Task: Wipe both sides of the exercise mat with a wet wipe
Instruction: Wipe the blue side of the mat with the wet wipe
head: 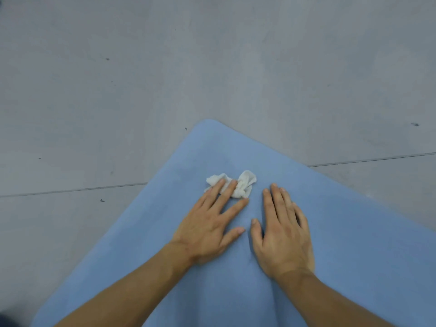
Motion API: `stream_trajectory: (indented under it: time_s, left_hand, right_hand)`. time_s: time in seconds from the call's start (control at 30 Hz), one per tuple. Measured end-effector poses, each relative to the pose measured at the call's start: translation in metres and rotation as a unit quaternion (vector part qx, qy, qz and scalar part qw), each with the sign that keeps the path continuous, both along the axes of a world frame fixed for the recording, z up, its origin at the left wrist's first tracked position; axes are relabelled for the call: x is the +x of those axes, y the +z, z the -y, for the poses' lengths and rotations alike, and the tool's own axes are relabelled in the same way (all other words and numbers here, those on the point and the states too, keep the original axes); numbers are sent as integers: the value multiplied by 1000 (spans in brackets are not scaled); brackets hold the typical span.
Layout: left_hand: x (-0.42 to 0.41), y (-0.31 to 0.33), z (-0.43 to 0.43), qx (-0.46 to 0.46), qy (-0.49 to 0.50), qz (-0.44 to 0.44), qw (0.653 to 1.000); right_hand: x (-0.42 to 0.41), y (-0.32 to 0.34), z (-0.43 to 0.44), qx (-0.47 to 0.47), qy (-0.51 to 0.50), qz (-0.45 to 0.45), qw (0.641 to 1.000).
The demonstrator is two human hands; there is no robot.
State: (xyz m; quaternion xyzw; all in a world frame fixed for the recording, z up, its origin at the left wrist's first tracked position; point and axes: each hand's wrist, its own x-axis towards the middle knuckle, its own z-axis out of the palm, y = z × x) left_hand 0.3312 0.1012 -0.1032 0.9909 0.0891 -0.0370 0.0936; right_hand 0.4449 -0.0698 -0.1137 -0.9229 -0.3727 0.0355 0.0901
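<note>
- Flat on the blue exercise mat [330, 232], the left hand [207, 230] presses straight fingers onto the crumpled wet wipe [243, 182].
- Right hand [283, 241] rests beside it, fingers straight, holding nothing.
- Grey floor [141, 79] surrounds the mat.

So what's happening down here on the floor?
A person is cleaning a blue exercise mat spread on a grey floor. Their left hand lies with straight fingers pressing a crumpled white wet wipe onto the mat near its rounded corner. Their right hand rests flat on the mat beside it, apart from the wipe, apparently holding the mat steady. Only this upper side of the mat shows.
</note>
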Motion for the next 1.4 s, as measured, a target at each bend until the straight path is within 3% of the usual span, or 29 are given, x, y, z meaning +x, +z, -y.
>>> stream_trajectory:
  time_s: [0.13,0.23,0.33,0.57,0.73,0.83,0.97,1.1,1.23,1.4]
  left_hand:
    - [24,0,-30,13,37,-42,998]
    - [45,3,-60,-36,174,-52,983]
    - [58,9,-86,-17,279,-69,958]
    - [55,3,-37,-42,74,-23,996]
    - [23,2,-15,-18,-98,-17,995]
    - [16,2,-50,9,-73,-7,997]
    - [29,-2,-115,-12,143,-3,990]
    - [75,-6,-133,-48,218,-15,975]
    - [117,-3,-95,-66,190,-15,979]
    - [110,6,-30,-54,-31,-1,998]
  right_hand:
    - [1,1,-1,-7,1,-4,1000]
    - [1,2,-1,-11,1,-8,1000]
    - [1,2,-1,-14,3,-9,1000]
    - [1,3,-2,-12,3,-11,1000]
    - [2,3,-4,-9,3,-11,1000]
    - [3,3,-4,-6,2,-16,1000]
    - [4,3,-3,-17,5,-20,1000]
    - [5,4,-4,-20,7,-24,999]
    - [5,4,-5,-17,3,-20,1000]
    - [5,5,-7,-25,4,-18,1000]
